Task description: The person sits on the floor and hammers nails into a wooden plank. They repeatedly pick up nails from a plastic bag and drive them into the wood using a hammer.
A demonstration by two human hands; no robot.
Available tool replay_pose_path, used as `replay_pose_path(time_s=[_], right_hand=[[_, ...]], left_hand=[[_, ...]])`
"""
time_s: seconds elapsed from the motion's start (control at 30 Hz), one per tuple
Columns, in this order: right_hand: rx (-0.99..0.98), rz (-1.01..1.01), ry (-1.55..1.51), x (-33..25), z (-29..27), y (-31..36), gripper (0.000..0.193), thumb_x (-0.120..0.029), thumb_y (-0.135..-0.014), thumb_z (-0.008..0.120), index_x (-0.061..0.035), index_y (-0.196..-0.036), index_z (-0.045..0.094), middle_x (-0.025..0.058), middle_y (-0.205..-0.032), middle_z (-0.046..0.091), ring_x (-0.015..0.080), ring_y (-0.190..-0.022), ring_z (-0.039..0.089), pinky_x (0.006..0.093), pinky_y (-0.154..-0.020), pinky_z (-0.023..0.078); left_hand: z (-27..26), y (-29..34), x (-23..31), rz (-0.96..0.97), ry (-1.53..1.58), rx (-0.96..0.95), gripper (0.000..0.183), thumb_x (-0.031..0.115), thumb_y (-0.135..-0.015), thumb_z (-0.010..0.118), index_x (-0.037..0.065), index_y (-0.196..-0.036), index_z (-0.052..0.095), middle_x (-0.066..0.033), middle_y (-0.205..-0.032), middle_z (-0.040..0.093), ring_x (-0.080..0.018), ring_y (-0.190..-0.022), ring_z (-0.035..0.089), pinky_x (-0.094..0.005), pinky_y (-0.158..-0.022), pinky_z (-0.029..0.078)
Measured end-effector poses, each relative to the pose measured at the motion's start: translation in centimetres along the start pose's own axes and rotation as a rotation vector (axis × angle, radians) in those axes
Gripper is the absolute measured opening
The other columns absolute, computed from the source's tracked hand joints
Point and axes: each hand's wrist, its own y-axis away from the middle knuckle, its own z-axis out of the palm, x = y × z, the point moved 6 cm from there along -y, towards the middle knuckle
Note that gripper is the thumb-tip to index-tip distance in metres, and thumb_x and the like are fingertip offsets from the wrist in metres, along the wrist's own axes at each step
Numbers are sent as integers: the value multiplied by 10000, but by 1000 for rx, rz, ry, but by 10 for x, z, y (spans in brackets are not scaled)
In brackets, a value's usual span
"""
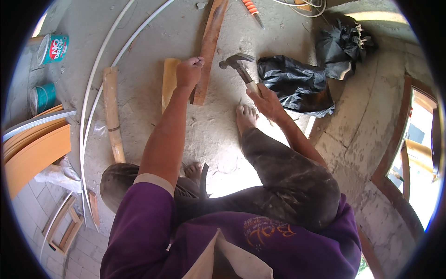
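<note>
My right hand is wrapped round the light handle of a claw hammer, whose dark metal head points up and left, off the floor. My left hand is closed in a pinch at the left side of a long reddish-brown wooden plank. Whatever its fingers hold, if anything, is too small or hidden to tell. A shorter, paler wood strip lies left of the plank, partly behind my left wrist. Between the plank and my right hand there is a gap, which the hammer head hangs over.
A chisel-like tool with an orange handle lies at the top. Black plastic sheeting is crumpled at the right. Bamboo, white tubing, teal cans and curved orange panels stand or lie left. A wood-framed opening is far right.
</note>
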Motion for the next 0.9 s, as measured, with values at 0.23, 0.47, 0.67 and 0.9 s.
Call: replay_pose_path(time_s=[0.23,0.47,0.67,0.9], right_hand=[[-102,-202,221,-30,6,0,256,-208,-899,571,-135,-1143,593,133,-1011,517,288,-877,579,387,-703,484],[-16,-190,305,-45,2,2,284,-166,-885,595,-136,-1166,569,141,-1025,517,288,-864,595,395,-660,499],[9,-20,239,-51,-1,2,444,-453,-978,469,-33,-1112,523,191,-911,609,319,-792,640,450,-675,499],[78,-210,337,-59,12,-2,477,-497,-971,448,-21,-1005,465,253,-741,623,423,-745,642,502,-664,493]], left_hand=[[0,-5,-17,64,63,37,226,190,-864,669,22,-1009,718,-136,-909,723,-186,-791,677,-286,-753,505],[-2,0,-16,16,82,44,234,200,-866,673,29,-1019,719,-133,-945,727,-190,-830,690,-291,-772,512],[-4,13,9,68,-92,46,252,216,-859,689,36,-1032,717,-154,-999,712,-222,-904,698,-294,-809,520],[-4,21,17,214,-193,68,266,238,-861,678,27,-1020,704,-181,-966,698,-285,-861,688,-332,-778,513]])
